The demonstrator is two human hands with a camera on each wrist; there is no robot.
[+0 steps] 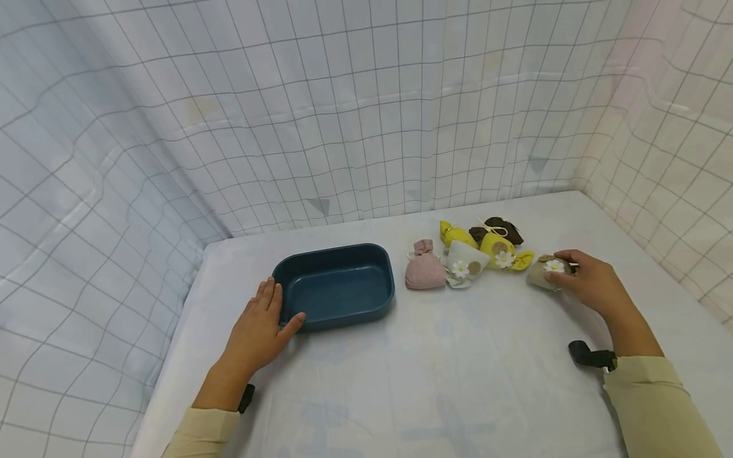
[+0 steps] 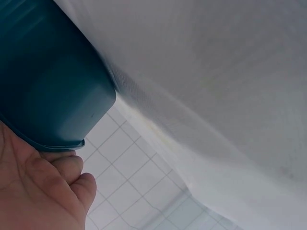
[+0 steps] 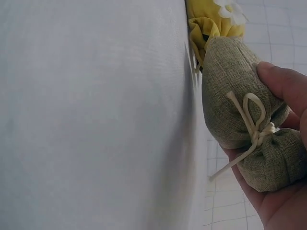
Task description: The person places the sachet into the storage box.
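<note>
A dark blue rectangular tray [image 1: 335,285] sits on the white table, empty. My left hand [image 1: 260,324] lies flat at its near left corner, fingers and thumb touching the tray's rim [image 2: 53,143]. At the right, my right hand [image 1: 578,277] grips an olive-green cloth pouch [image 1: 546,272] with a white flower; the right wrist view shows the pouch [image 3: 242,110] tied with a cream string, held between thumb and fingers. Beside it lie a pink pouch [image 1: 424,267], a pale pouch [image 1: 465,264], yellow pouches [image 1: 498,249] and a brown pouch [image 1: 501,229].
White gridded curtains [image 1: 355,114] close in the table on the back, left and right. The table's left edge [image 1: 172,337] runs close beside my left forearm. A yellow pouch [image 3: 211,19] lies right behind the olive one.
</note>
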